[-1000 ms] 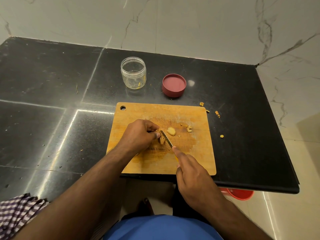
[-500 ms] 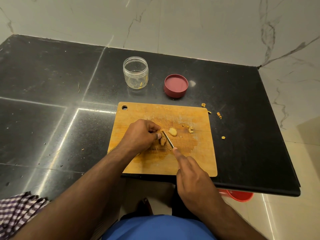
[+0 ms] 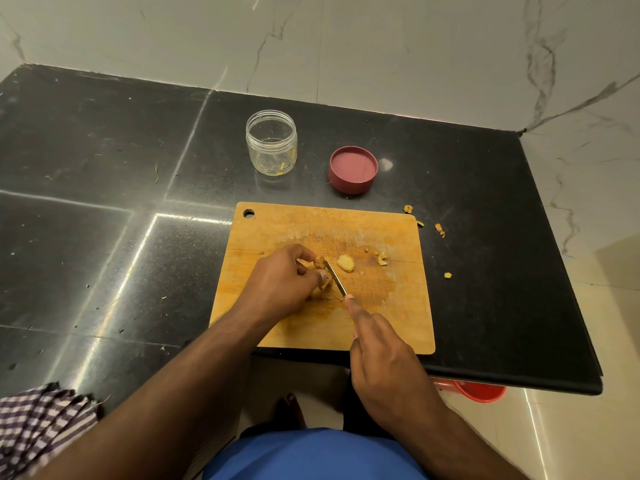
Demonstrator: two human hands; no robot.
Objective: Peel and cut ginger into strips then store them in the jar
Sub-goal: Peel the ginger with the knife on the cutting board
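I can read no brand, label or writing on anything here. My left hand [image 3: 284,278] curls its fingers round the ginger piece [image 3: 320,268] and pins it near the middle of the wooden cutting board [image 3: 311,327]. My right hand [image 3: 384,362] grips the knife [image 3: 335,278], forefinger laid straight along its spine; the blade's long axis runs from near right to far left, its tip at the ginger. 1 peeled chunk [image 3: 345,263] lies just right of the blade. The clear jar [image 3: 272,143] stands upright and open behind the board, holding a few thin yellow strips at its bottom. Its red lid [image 3: 353,169] lies to the jar's right, hollow side up, on the black counter [image 3: 86,202].
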